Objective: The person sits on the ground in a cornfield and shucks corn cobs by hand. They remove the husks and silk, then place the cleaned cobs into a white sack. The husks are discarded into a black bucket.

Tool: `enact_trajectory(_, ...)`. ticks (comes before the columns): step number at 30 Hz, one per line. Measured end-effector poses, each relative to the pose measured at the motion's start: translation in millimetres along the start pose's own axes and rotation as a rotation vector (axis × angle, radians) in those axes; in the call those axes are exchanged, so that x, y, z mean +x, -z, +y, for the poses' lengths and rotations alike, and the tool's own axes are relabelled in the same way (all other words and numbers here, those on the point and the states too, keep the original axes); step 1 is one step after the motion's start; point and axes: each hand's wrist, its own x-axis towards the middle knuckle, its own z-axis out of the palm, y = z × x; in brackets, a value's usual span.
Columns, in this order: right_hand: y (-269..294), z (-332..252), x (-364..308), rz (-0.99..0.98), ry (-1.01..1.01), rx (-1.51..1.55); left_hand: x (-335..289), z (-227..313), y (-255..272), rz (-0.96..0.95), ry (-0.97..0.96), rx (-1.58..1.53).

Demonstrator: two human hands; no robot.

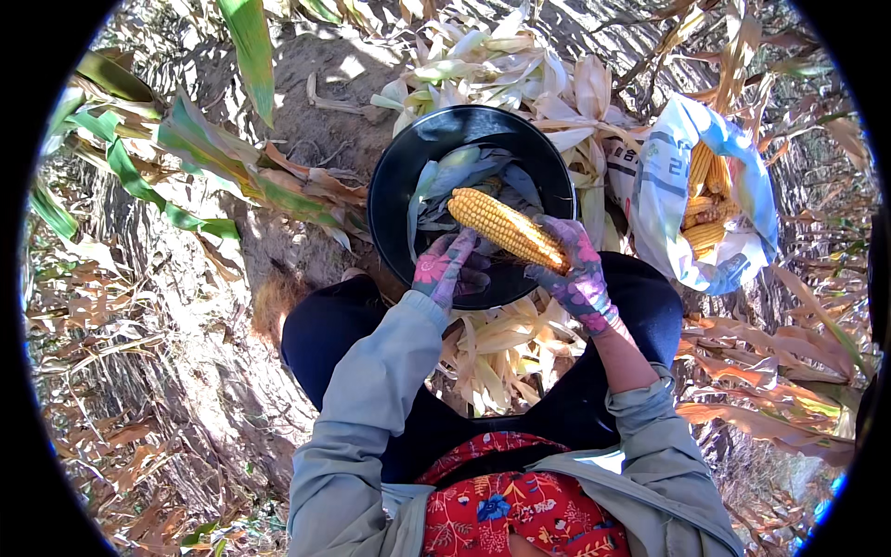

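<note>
My right hand (574,267), in a pink and grey flowered glove, is closed around one end of a bare yellow ear of corn (506,228). The ear slants up to the left over a round black tub (385,243). Just below the ear, my left hand (444,266) wears a matching glove and hovers over the tub's near left side. Its fingers are loosely curled and apart, with nothing visible in them; the ear's far end is close above them. Pale green and greyish husks (455,172) lie inside the tub, partly hidden by the ear.
At the right stands an open white sack (661,209) with several yellow ears (707,200) in it. Stripped husks (529,74) are heaped beyond the tub, and more husks (506,357) lie between my legs. Green and dry corn leaves (213,162) stretch in from the left.
</note>
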Motion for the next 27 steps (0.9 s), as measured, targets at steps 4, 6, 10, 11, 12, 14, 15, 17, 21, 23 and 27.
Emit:
enact_trajectory(4, -3.8, -5.6, -1.4, -0.018, 0.118, -0.091, 2.3, -0.8, -1.7, -0.149, -0.032, -0.199)
enact_trajectory(6, -10.1, -13.2, -3.0, -0.06, 0.117, -0.084, 3.7, -7.3, -7.8, -0.164, -0.133, -0.253)
enact_trajectory(10, -6.4, -15.0, -5.6, -0.19, -0.114, 0.203, 8.8, -2.9, -1.2, -0.001, -0.264, -0.147)
enact_trajectory(11, -4.2, -12.6, -6.3, -0.215, -0.139, 0.217, 8.2, -0.3, -0.7, 0.023, -0.296, -0.126)
enact_trajectory(12, -2.9, -11.3, -7.0, -0.239, -0.164, 0.23, 6.8, 2.7, -0.7, 0.046, -0.329, -0.106)
enact_trajectory(14, -3.8, -18.9, -5.7, -0.215, -0.12, 0.037, 6.2, 4.2, -2.9, 0.099, -0.373, -0.058)
enact_trajectory(15, -3.3, -19.8, -4.5, -0.247, -0.126, -0.069, 7.2, 3.7, -5.1, 0.125, -0.384, -0.029)
enact_trajectory(17, -5.3, -13.6, -8.7, -0.161, -0.006, -0.246, 12.1, 2.8, -7.5, 0.207, -0.398, 0.036)
enact_trajectory(21, -5.8, 2.4, -15.7, -0.206, -0.069, -0.2, 17.1, 1.5, -0.4, 0.288, -0.413, -0.064)
enact_trajectory(23, 2.5, -0.2, -14.7, -0.443, -0.223, -0.2, 11.5, 7.9, -1.2, 0.32, -0.466, -0.157)
enact_trajectory(27, 5.5, 0.9, -25.7, -0.496, -0.173, -0.214, 14.6, 9.4, 10.0, 0.302, -0.525, -0.114)
